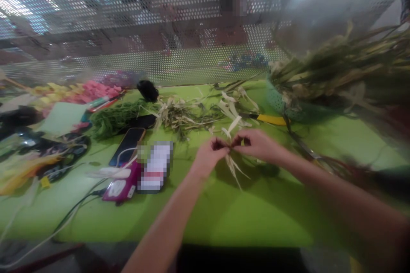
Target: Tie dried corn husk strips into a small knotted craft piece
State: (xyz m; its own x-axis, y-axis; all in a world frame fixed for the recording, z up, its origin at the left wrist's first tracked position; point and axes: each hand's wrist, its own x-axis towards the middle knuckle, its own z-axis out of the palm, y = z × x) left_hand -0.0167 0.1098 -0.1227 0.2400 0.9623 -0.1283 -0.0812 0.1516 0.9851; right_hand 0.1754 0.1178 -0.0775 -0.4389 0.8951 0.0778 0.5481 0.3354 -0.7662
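My left hand [211, 152] and my right hand [253, 143] meet over the green tabletop [243, 217], fingertips pinched together. Between them is a small bundle of pale dried husk strips [233, 166]; loose ends hang below the fingers, and a twisted piece sticks up above. The exact grip point is hidden by the fingers and softened by blur. Just beyond my hands lie more pale husk pieces [229, 104] and a heap of dry plant scraps [179, 113]. A tool with a yellow handle [271, 119] rests behind my right hand.
Left of my hands are a lit phone [156, 166], a dark phone [130, 145] and a magenta power strip [120, 187] with cables. A teal basket [274, 96] heaped with dried stalks [336, 68] stands at right. A perforated metal panel [144, 30] borders the back.
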